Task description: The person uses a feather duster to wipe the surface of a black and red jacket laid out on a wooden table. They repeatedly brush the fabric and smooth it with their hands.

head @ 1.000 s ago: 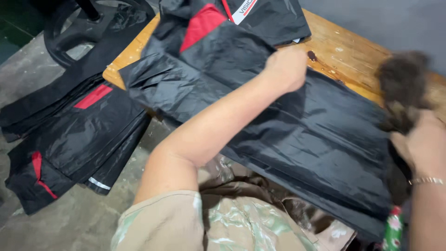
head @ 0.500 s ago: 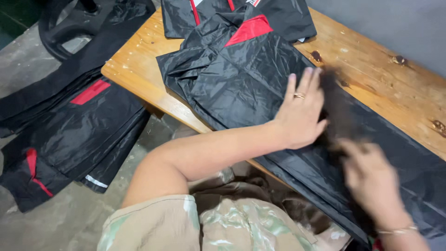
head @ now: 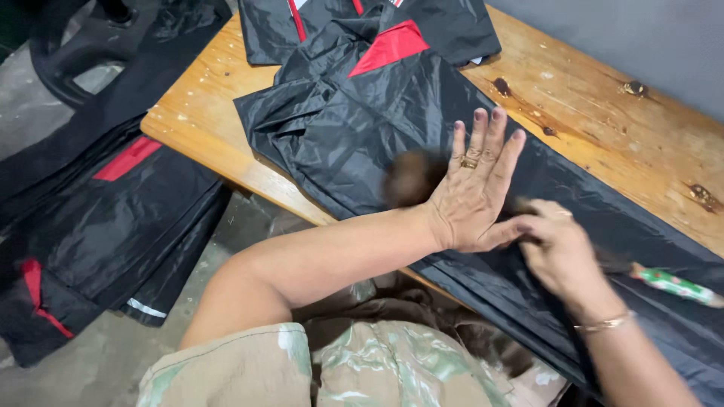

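Garment (head: pixel 362 128) on the table (head: pixel 603 136), hands (head: pixel 475 192) atop it, more garments (head: pixel 113 226) on the floor, left.

Brown tuft (head: pixel 411 177) beside left hand (head: pixel 475 200): motion-blurred, kind unclear. Right hand (head: pixel 558 252) blurred, fingers (head: pixel 528 226) partly behind left thumb; grip unclear. Green patterned handle (head: pixel 675 285) cut off by right edge, blurred. Black garment (head: pixel 362 128) running off right and bottom edges. Second black-and-red garment (head: pixel 362 22) cropped at top. Bench (head: pixel 588 90) corner beyond frame. Garment pile on floor (head: pixel 98 226) cut at left edge. Dark curved object (head: pixel 83 53) top left, cropped, unidentifiable.
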